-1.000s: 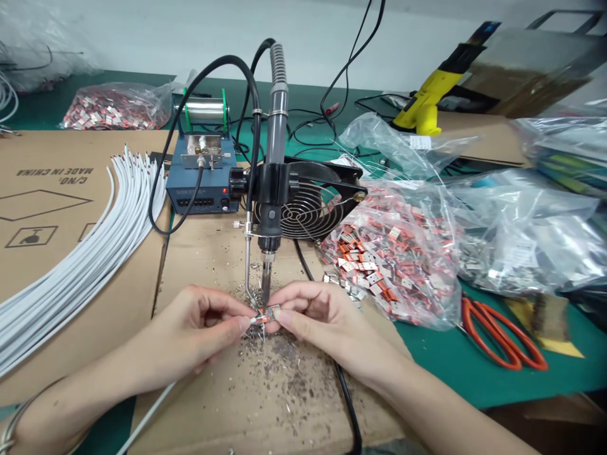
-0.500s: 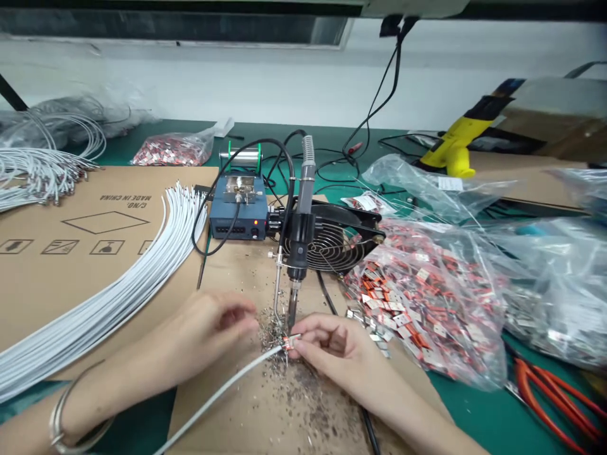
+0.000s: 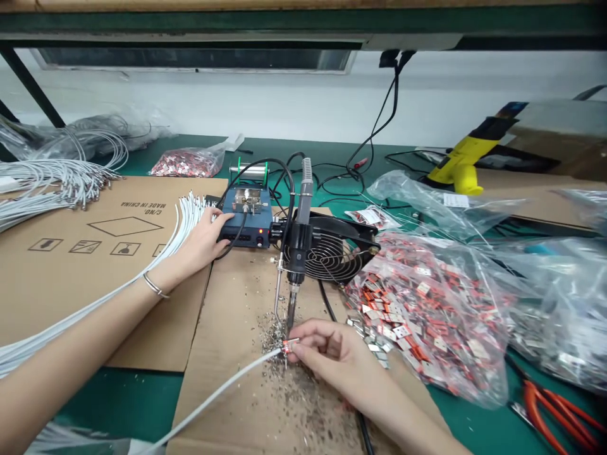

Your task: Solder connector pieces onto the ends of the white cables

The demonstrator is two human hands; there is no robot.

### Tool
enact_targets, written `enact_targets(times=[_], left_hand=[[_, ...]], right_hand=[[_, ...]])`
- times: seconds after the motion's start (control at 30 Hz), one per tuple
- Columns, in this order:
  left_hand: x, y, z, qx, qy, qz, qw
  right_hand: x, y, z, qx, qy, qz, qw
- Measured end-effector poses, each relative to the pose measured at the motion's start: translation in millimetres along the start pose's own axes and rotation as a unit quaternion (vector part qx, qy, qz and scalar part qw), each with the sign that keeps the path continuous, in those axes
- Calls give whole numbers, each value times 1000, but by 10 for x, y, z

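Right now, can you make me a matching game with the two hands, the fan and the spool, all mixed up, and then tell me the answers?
Column one
1. left hand
2. fan
3. right hand
4. spool

Column two
A. pinching a small orange-and-metal piece at the end of a white cable
B. behind the blue box, with green ends
C. at the left edge of the blue box
D. black, with a round wire grille

Right pairs: 1-C, 2-D, 3-A, 4-B
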State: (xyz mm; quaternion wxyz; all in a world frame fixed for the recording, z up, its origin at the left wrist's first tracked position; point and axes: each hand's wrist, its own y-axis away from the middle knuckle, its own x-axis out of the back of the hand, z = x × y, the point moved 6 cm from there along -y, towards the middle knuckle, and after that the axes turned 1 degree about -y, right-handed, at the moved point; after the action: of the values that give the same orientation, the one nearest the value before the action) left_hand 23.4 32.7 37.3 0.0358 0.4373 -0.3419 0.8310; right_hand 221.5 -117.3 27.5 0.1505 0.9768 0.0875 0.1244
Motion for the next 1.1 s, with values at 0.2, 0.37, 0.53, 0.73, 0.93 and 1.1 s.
enact_targets(times=[0.2,0.37,0.53,0.73,0.93,1.1], left_hand=[[-66,3,-151,4,50,-6,999],[-53,-10,-160,5,60,1,998],[-44,5,-160,0,55,9,998],[-60,-60,-26,-15,14,67,998],[-128,-139,-9,-24,21,88,996],[-109,-139,-46,-35,44,96,994]], right_hand=[[8,-18,17,-6,-12,5,1000],[13,-18,9,-6,-13,7,1000],[20,-20,19,-7,-9,10,1000],[23,-22,39,-12,-7,13,1000],[18,-18,49,-11,-11,10,1000],[13,-12,47,-14,-14,9,1000]])
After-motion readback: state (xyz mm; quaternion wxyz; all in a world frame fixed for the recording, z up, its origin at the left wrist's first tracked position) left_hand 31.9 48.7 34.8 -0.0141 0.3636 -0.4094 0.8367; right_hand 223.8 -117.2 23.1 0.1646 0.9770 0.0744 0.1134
